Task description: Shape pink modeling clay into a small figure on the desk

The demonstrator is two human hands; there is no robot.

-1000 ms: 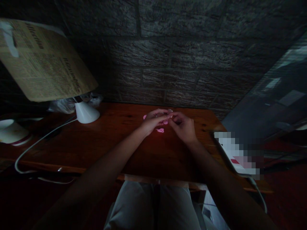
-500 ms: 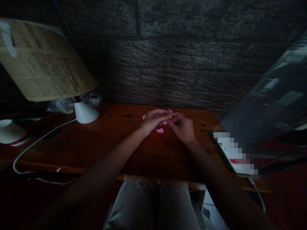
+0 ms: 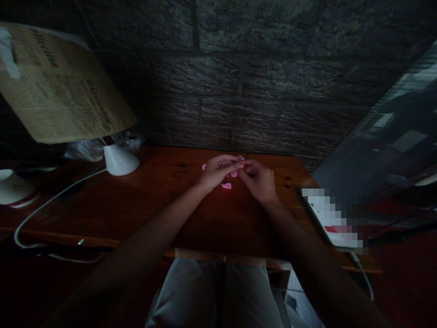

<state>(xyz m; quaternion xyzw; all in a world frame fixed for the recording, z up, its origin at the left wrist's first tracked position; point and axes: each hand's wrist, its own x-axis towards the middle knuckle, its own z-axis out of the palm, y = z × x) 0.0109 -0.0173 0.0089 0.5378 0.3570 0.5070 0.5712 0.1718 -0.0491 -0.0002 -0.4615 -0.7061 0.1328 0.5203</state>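
Note:
My left hand [image 3: 215,172] and my right hand [image 3: 259,181] meet fingertip to fingertip over the far middle of a reddish wooden table [image 3: 143,205]. Both are pinched closed on a small pink piece [image 3: 234,173] held between them; its shape is too small and dim to make out. A second small pink piece [image 3: 226,185] lies on the table just below the hands, and a sliver of pink [image 3: 204,166] shows behind my left hand.
A white lamp base [image 3: 120,160] with a newspaper-print shade [image 3: 58,86] stands at the back left, its white cord [image 3: 41,207] running across the table's left. A blurred white object [image 3: 332,218] lies at the right edge. A dark stone wall [image 3: 256,77] rises behind.
Both hands stay pinched together in the same spot; only the view has drifted slightly, shifting the lamp and the white object a little left.

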